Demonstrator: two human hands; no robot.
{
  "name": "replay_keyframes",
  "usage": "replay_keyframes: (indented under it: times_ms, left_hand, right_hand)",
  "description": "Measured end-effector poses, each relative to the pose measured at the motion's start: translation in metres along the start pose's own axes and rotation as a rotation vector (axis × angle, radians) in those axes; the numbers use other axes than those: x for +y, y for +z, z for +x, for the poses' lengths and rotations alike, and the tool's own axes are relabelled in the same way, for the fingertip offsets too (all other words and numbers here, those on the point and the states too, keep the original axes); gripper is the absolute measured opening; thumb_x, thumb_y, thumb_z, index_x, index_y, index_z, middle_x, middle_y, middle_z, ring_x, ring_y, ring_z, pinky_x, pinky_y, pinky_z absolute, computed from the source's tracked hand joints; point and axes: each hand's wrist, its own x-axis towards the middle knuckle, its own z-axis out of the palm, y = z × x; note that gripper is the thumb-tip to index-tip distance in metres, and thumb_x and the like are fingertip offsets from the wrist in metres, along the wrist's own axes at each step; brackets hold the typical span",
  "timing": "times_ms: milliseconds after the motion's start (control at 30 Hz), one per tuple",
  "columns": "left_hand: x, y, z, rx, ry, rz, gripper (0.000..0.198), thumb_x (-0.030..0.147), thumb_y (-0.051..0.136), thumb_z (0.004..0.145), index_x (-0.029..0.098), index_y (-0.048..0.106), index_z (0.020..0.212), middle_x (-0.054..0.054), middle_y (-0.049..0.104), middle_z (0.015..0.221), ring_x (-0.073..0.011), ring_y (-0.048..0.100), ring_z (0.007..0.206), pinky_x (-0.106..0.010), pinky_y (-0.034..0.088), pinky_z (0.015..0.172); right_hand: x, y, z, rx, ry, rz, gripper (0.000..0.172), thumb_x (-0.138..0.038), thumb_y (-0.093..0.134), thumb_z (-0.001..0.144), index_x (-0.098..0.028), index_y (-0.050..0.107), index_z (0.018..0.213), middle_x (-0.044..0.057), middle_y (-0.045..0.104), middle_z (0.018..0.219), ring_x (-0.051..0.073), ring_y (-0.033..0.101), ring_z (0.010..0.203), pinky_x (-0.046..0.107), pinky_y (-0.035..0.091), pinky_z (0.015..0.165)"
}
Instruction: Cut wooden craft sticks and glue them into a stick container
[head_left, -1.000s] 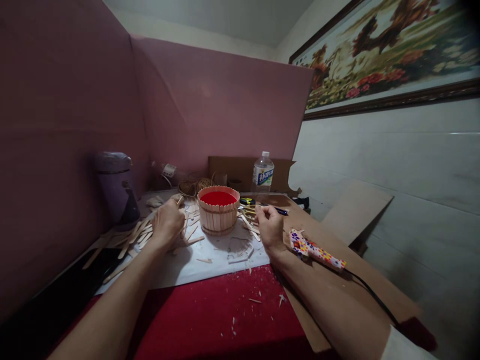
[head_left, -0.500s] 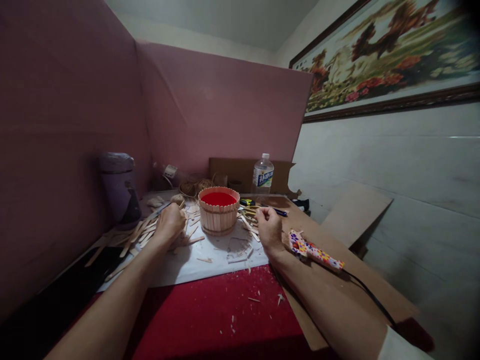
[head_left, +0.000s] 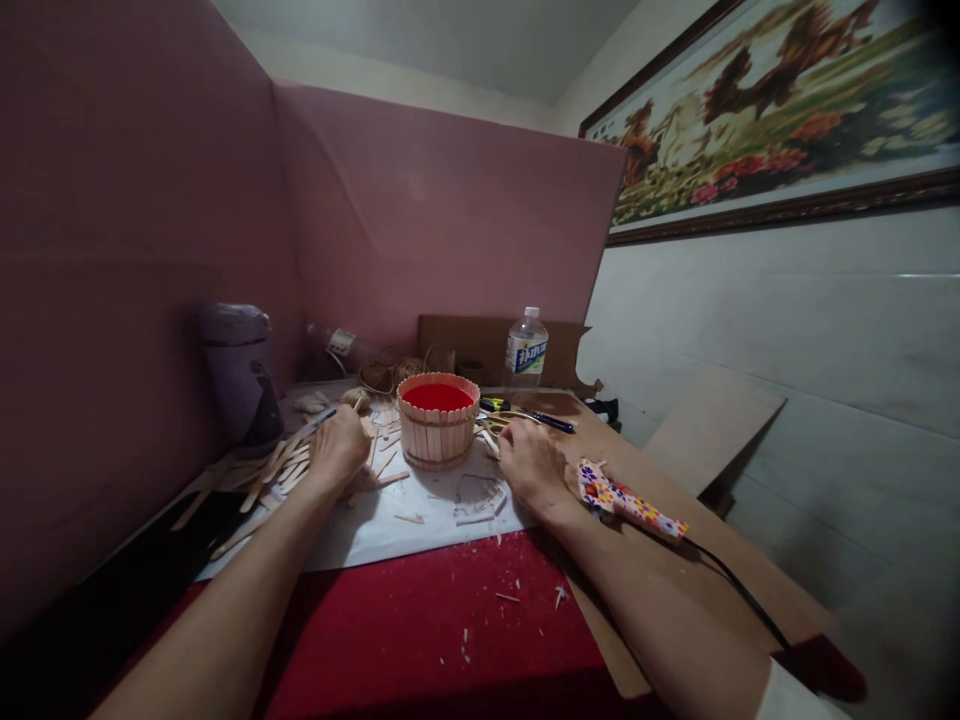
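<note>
A small round tub of wooden sticks with a red inside (head_left: pixel 437 418) stands on a white sheet (head_left: pixel 420 520). My left hand (head_left: pixel 339 445) is closed left of the tub, gripping a thin dark tool whose tip points up and left, over a heap of loose wooden sticks (head_left: pixel 262 475). My right hand (head_left: pixel 531 462) rests knuckles-up to the tub's right, fingers curled down onto sticks lying there; what it grips is hidden. A glue gun with a colourful spotted pattern (head_left: pixel 628 500) lies just right of that wrist.
A water bottle (head_left: pixel 524 348) and a cardboard box (head_left: pixel 487 345) stand at the back, beside a coil of twine (head_left: pixel 390 373). A purple container (head_left: pixel 236 370) stands at the left by the pink partition. A pen (head_left: pixel 551 421) lies behind my right hand. Red cloth (head_left: pixel 450 640) covers the near table.
My right hand has dropped and slid left towards the tub, turning knuckles-up onto the sticks. My left hand has barely moved, with the thin tool now showing above it.
</note>
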Motion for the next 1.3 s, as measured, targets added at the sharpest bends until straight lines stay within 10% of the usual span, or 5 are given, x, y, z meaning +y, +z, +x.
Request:
replay_keyframes:
  times_ms: [367, 700, 867, 1300]
  left_hand:
    - [-0.003, 0.000, -0.002, -0.023, 0.018, 0.038, 0.032, 0.015, 0.044, 0.077, 0.010, 0.067, 0.098, -0.024, 0.069, 0.099, -0.0336, 0.066, 0.091, -0.034, 0.046, 0.063]
    - [-0.004, -0.004, -0.002, 0.000, 0.008, 0.104, 0.048, 0.042, 0.035, 0.087, 0.013, 0.073, 0.088, -0.023, 0.069, 0.097, -0.0373, 0.064, 0.091, -0.039, 0.045, 0.065]
    - [-0.004, 0.001, -0.006, 0.028, 0.078, 0.166, 0.033, 0.028, 0.043, 0.083, 0.012, 0.072, 0.087, -0.023, 0.067, 0.099, -0.0355, 0.058, 0.099, -0.036, 0.043, 0.066]
    - [0.018, -0.001, -0.019, 0.486, 0.439, -0.169, 0.033, 0.026, 0.036, 0.090, 0.015, 0.061, 0.108, -0.013, 0.059, 0.106, -0.0262, 0.052, 0.099, -0.035, 0.040, 0.085]
  right_hand:
    - [0.000, 0.001, -0.007, -0.192, -0.016, -0.193, 0.023, -0.002, 0.052, 0.074, -0.014, 0.066, 0.087, 0.016, 0.065, 0.097, 0.027, 0.060, 0.095, 0.032, 0.039, 0.072]
    - [0.010, 0.019, 0.013, -0.034, 0.116, 0.407, 0.025, -0.030, 0.049, 0.077, -0.018, 0.050, 0.054, 0.001, 0.058, 0.056, 0.014, 0.052, 0.056, 0.022, 0.036, 0.051]
    - [0.007, 0.019, 0.006, -0.074, 0.159, 0.714, 0.029, -0.044, 0.050, 0.071, -0.019, 0.050, 0.056, -0.004, 0.047, 0.044, 0.009, 0.039, 0.036, 0.020, 0.029, 0.036]
    - [0.011, 0.019, 0.010, 0.094, 0.140, 0.674, 0.025, -0.041, 0.053, 0.072, -0.018, 0.059, 0.065, -0.003, 0.055, 0.047, 0.012, 0.047, 0.042, 0.022, 0.035, 0.042]
